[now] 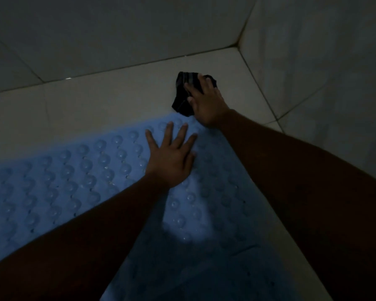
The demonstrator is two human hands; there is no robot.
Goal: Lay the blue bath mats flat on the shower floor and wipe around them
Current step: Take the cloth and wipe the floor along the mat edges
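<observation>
A blue bath mat point(74, 177) covered in round suction cups lies flat across the pale tiled shower floor point(100, 105), reaching from the left edge to the lower middle. My left hand point(172, 155) rests palm down on the mat near its far corner, fingers spread. Just beyond that corner, my right hand point(206, 103) presses a dark striped cloth point(183, 90) onto the floor tiles. The light is dim. My forearms hide part of the mat.
Tiled walls point(117, 33) rise close behind and to the right point(334, 61), meeting in a corner at the upper right. A strip of bare floor runs between the mat and the back wall.
</observation>
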